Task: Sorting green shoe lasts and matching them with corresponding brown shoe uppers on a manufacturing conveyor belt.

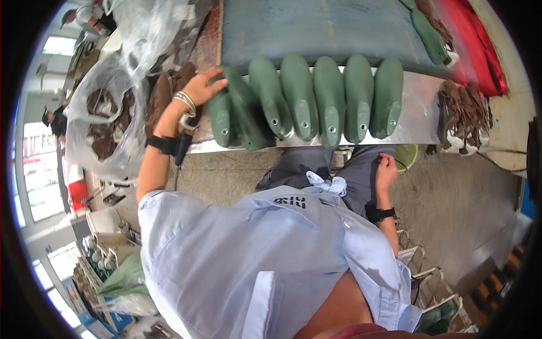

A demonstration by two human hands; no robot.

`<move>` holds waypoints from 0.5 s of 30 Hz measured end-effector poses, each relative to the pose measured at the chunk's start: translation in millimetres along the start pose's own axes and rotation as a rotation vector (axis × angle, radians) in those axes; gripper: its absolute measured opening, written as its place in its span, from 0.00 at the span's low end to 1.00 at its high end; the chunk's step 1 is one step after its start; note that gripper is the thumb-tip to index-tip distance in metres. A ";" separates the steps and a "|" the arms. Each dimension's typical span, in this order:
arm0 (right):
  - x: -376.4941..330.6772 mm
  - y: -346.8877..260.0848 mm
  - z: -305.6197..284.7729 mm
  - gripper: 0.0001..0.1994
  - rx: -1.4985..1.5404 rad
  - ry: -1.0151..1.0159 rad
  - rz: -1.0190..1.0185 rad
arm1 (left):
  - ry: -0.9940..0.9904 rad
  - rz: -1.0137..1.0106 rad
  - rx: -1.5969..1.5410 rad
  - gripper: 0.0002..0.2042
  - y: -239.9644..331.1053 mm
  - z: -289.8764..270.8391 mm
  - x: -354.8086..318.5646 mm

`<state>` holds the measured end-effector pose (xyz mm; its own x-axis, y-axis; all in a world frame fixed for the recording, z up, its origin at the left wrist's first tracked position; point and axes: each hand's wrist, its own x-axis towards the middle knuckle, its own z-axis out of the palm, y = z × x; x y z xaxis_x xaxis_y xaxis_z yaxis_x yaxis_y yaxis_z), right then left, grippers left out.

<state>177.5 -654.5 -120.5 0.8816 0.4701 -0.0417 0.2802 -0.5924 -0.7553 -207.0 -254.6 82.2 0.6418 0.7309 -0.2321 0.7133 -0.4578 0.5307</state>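
Note:
Several green shoe lasts (329, 90) stand side by side along the metal edge of the bench in front of me. My left hand (203, 88) is at the left end of the row, its fingers bent over the top of a leaning shoe last (244, 107). Partly under that hand is the leftmost last (221, 117); the exact grip is hidden. Low beside my right thigh, my right hand (386, 174) has loosely curled fingers and nothing visible in them.
Brown shoe uppers (464, 116) are piled at the bench's right end. More brown uppers (161, 99) and a clear plastic bag (84, 121) are at left. A blue-grey surface (327, 28) lies beyond the row. A red sheet (477, 45) is far right.

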 end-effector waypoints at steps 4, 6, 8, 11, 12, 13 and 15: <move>1.2 12.5 -0.9 0.11 0.039 -0.013 -0.046 | 0.369 -0.157 0.068 0.37 -41.1 42.8 -65.1; 1.6 11.8 -0.4 0.11 0.071 -0.019 -0.101 | 0.360 -0.335 0.067 0.44 -61.9 69.1 -88.2; 3.4 11.5 3.1 0.11 0.067 -0.023 -0.087 | 0.304 -0.320 -0.201 0.48 -71.4 103.3 -101.2; 2.4 -2.9 1.1 0.11 -0.030 -0.008 -0.048 | 0.440 -0.151 -0.091 0.48 -48.4 142.7 -101.8; 1.3 -6.6 2.8 0.11 -0.024 0.008 -0.049 | 0.444 -0.135 -0.091 0.48 -47.8 152.8 -100.6; -0.8 -10.4 3.4 0.10 -0.045 -0.004 -0.048 | 0.537 -0.183 -0.040 0.47 -48.0 161.7 -98.7; -0.5 -9.1 2.3 0.10 -0.056 0.023 -0.040 | 0.645 -0.238 0.001 0.42 -37.0 165.7 -93.5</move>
<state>173.6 -647.8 -115.1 0.8778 0.4791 0.0033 0.3353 -0.6094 -0.7185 -246.7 -390.0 -50.9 0.1718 0.9668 0.1893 0.8147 -0.2474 0.5245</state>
